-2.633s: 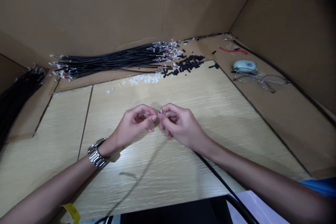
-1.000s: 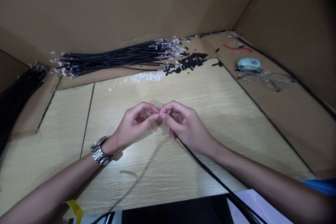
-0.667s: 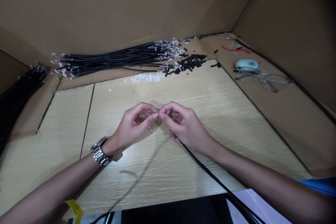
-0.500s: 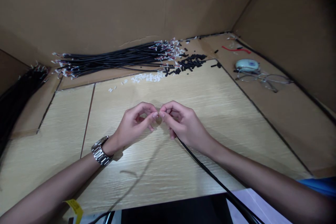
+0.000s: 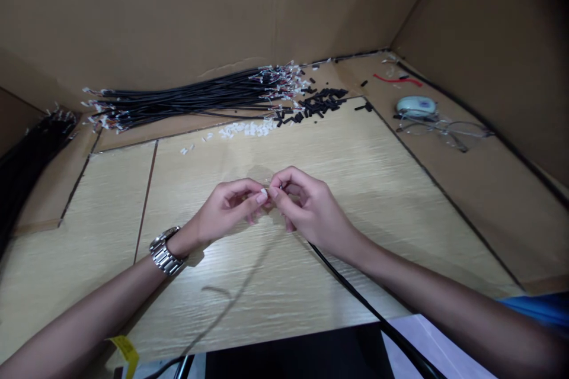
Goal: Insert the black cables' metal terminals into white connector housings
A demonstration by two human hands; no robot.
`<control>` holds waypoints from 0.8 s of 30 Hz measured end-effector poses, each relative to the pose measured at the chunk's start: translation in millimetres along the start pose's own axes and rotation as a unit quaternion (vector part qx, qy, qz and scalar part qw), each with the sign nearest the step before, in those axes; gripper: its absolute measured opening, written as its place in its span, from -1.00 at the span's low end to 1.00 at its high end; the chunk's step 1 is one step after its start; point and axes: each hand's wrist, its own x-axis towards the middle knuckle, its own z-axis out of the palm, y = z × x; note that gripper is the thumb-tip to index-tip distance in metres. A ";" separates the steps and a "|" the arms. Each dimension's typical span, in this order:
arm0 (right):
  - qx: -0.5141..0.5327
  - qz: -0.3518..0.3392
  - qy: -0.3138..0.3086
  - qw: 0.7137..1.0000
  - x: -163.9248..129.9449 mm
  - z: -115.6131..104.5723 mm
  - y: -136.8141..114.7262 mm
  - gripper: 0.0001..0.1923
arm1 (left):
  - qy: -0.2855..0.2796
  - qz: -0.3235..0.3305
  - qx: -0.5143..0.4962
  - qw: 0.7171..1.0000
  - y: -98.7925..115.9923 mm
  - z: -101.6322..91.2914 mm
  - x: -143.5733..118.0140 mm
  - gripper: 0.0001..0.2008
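Observation:
My left hand (image 5: 226, 206) pinches a small white connector (image 5: 264, 191) between thumb and forefinger. Close to it, the closed fingertips of my right hand (image 5: 313, 207) grip the end of a black cable (image 5: 349, 287). That cable runs from under my right palm down past the table's front edge. Thin wire seems to bridge the small gap between both sets of fingertips, though its detail is too fine to make out. Both hands hover over the middle of the wooden tabletop (image 5: 213, 296).
Behind my hands lie a bundle of black cables (image 5: 186, 100), a scatter of white connectors (image 5: 249, 128) and short black tubes (image 5: 322, 103). Glasses (image 5: 457, 130), a pale green oval case (image 5: 415, 106) and a red strip (image 5: 398, 80) sit right. More black cables (image 5: 35, 154) hang left. Cardboard walls (image 5: 200, 12) enclose the table.
My left hand has shifted slightly down and left, and the white connector now shows at its fingertips. My right hand has barely moved. The whole view has shifted slightly.

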 end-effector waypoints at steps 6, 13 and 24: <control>-0.030 -0.017 -0.018 0.999 -0.7 -3.3 -8.8 -0.93 | 0.003 -0.007 -0.017 1.000 2.9 -2.4 0.3 -0.77; -0.027 -0.033 -0.059 0.997 1.8 -13.5 -12.0 -0.94 | -0.015 -0.002 -0.034 0.999 2.7 -6.0 1.0 -0.80; -0.035 -0.029 -0.069 0.997 0.8 -12.0 -10.1 -0.94 | -0.014 -0.011 -0.040 0.999 6.0 -6.0 0.9 -0.83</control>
